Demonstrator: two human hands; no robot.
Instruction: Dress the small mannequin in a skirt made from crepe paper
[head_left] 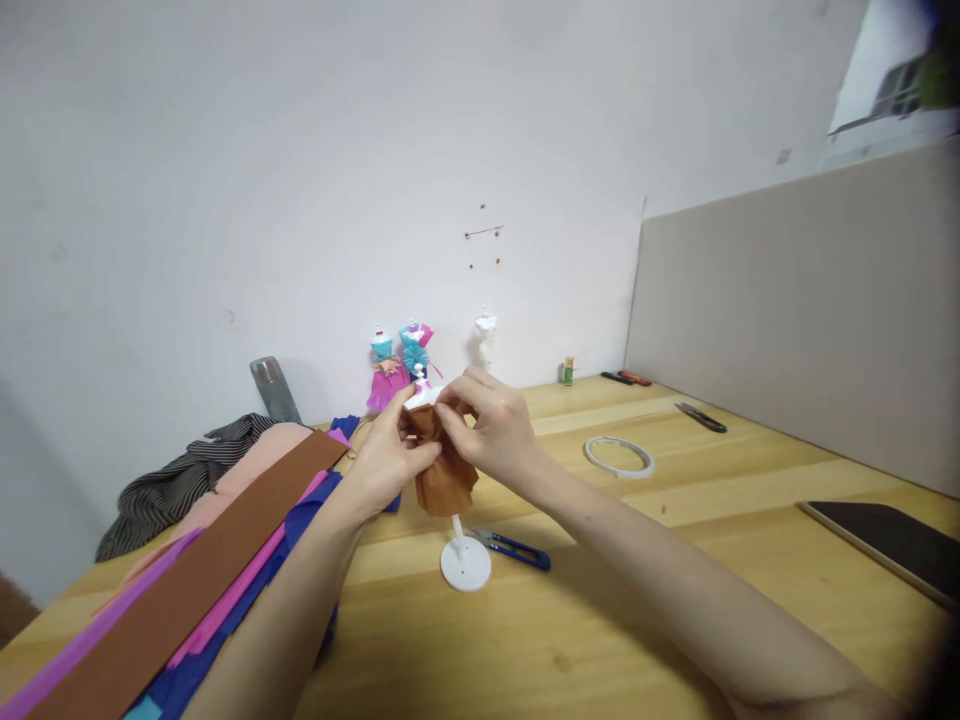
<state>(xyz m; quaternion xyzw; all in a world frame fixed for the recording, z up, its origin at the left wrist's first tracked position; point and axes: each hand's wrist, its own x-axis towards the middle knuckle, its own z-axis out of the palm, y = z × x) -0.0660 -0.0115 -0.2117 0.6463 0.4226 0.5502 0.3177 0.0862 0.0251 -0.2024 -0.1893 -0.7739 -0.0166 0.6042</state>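
Note:
A small white dress form on a round white base (466, 565) stands tilted at the middle of the wooden table. Brown paper (447, 484) wraps it like a dress, with a flared skirt below. On the left side of the form, my left hand (386, 455) is closed round the waist, thumb across the front of the brown paper. My right hand (491, 420) pinches the upper edge of that paper at the bust, fingers bent together. Just behind the base lie blue-handled snips (517, 549).
Layered paper strips (225, 535) and striped cloth (187, 480) cover the left side, near a bottle (274, 390). Dressed forms (388, 385) stand by the wall. Rightward are a tape roll (619, 457), dark snips (702, 417) and a phone-like dark slab (889, 545).

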